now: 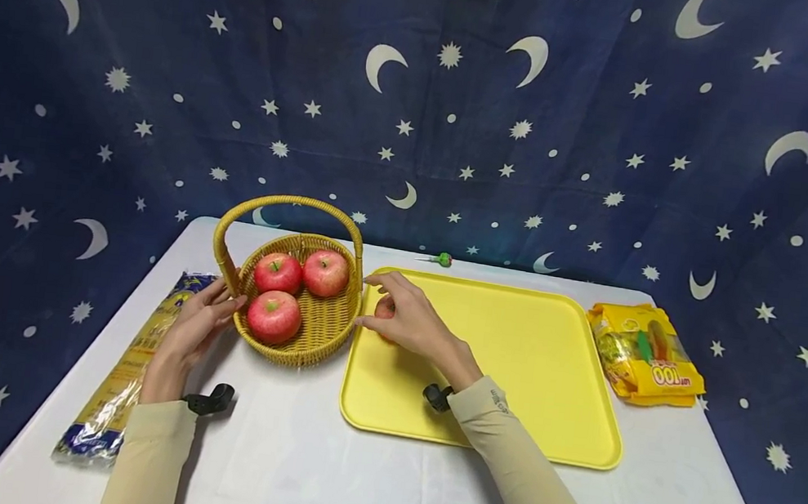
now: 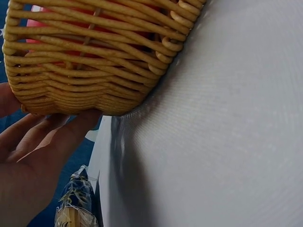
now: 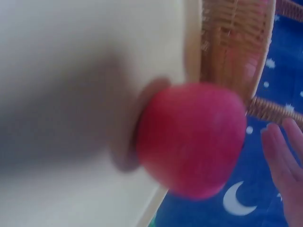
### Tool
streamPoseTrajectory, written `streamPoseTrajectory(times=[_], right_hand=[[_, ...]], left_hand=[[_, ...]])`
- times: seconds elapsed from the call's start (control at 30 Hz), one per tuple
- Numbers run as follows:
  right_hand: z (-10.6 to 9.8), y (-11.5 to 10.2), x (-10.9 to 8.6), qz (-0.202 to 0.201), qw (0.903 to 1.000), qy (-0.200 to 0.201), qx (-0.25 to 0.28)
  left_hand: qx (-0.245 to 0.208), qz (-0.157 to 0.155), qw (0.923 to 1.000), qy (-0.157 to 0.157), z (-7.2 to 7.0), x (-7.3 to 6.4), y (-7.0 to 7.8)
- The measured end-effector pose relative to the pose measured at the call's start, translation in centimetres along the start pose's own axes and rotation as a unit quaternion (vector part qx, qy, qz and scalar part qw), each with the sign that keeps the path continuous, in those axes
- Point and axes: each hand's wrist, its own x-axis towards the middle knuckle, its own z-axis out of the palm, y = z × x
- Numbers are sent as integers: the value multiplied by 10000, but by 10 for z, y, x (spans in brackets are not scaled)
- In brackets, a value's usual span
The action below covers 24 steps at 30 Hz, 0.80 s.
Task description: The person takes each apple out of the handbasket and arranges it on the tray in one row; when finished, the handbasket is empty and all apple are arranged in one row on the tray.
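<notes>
A wicker basket [image 1: 316, 349] with a tall arched handle holds three red apples [image 1: 274, 318]. At the basket's left side is my left hand [image 1: 198, 327], its thumb at the rim near the handle's foot and its fingers against the outer weave [image 2: 90, 90]. My right hand [image 1: 408, 318] reaches over the left end of a yellow tray [image 1: 503, 361], fingertips close to the basket's right rim. Under that hand another red apple [image 3: 194, 142] sits at the tray, mostly covered in the head view. The right wrist view shows the fingers [image 3: 279, 156] extended and apart from this apple.
A long yellow and blue packet [image 1: 120, 378] lies left of the basket, partly under the left forearm. Behind the tray lies a small green lollipop [image 1: 443, 260]. A yellow snack bag [image 1: 648, 356] stands at the tray's right. A starry blue cloth [image 1: 447, 125] hangs behind the white table.
</notes>
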Motion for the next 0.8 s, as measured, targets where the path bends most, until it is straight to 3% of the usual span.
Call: streamPoseTrajectory(times=[0.5, 0.8], right_hand=[[40, -31, 40, 42, 9978, -656, 110], [65, -38, 62, 155, 9922, -1194, -308]], left_hand=[[111, -30, 9999, 11, -2, -1, 2], [35, -32, 10000, -20, 0, 0, 3]])
